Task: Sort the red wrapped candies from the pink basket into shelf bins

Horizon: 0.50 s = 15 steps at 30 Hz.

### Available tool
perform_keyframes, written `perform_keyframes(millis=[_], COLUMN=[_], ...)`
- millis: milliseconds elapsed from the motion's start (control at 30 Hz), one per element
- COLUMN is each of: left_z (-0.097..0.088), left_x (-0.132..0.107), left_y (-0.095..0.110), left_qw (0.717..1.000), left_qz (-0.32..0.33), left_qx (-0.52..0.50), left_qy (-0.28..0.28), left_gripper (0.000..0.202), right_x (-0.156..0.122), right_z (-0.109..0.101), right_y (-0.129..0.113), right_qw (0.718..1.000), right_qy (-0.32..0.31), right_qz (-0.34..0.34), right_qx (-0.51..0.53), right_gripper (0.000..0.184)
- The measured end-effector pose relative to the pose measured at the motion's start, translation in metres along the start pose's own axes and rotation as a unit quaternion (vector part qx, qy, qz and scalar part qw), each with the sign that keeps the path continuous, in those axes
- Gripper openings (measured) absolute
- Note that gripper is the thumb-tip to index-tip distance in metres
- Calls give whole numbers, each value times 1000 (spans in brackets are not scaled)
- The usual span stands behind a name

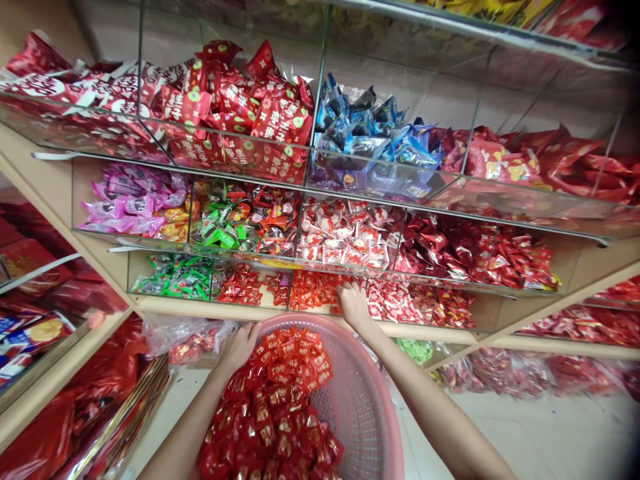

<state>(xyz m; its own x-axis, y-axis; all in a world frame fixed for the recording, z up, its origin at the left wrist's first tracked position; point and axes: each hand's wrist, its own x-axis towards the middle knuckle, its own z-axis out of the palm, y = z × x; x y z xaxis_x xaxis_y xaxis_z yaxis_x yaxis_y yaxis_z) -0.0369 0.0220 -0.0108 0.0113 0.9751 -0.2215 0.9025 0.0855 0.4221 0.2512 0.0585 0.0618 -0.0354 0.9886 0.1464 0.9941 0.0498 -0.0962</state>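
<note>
A pink perforated plastic basket (365, 393) sits low in the middle, tipped toward glass-fronted shelves. It holds several small red candy packets (280, 407). My left hand (239, 347) grips the basket's far rim on the left, fingers curled over it. My right hand (353, 303) reaches into a bottom shelf bin of similar red candy packets (313, 290), fingers bent down among them; whether they hold any is hidden.
Glass bins (310, 200) in three rows hold wrapped sweets: red, blue (370, 133), purple (130, 200), green (175, 277). Wooden shelf edges (200, 308) run below. Red bags fill the left shelves (45, 333) and the floor area at right.
</note>
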Motion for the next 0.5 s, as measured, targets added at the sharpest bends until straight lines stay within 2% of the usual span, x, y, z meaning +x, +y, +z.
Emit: perform_keyframes(millis=[67, 167, 233, 267, 367, 500], left_z=[1, 2, 2, 2, 2, 3], left_x=[0, 1, 1, 1, 2, 3], left_y=[-1, -1, -1, -1, -2, -2], left_qw=[1000, 1000, 1000, 1000, 1000, 1000], left_qz=[0, 2, 2, 1, -2, 2], left_qx=[2, 2, 3, 4, 6, 4], left_qy=[1, 2, 2, 0, -1, 2], left_gripper=[61, 61, 60, 60, 60, 61], right_x=[-5, -18, -27, -31, -37, -34], right_z=[1, 13, 24, 30, 47, 61], right_y=[-5, -15, -22, -25, -31, -36], right_qw=[989, 925, 892, 887, 908, 961], right_qy=[-21, -114, -180, -208, -249, -189], right_qz=[-20, -35, -22, -12, 10, -4], right_qx=[145, 360, 415, 413, 336, 200], right_gripper=[19, 23, 22, 21, 16, 10])
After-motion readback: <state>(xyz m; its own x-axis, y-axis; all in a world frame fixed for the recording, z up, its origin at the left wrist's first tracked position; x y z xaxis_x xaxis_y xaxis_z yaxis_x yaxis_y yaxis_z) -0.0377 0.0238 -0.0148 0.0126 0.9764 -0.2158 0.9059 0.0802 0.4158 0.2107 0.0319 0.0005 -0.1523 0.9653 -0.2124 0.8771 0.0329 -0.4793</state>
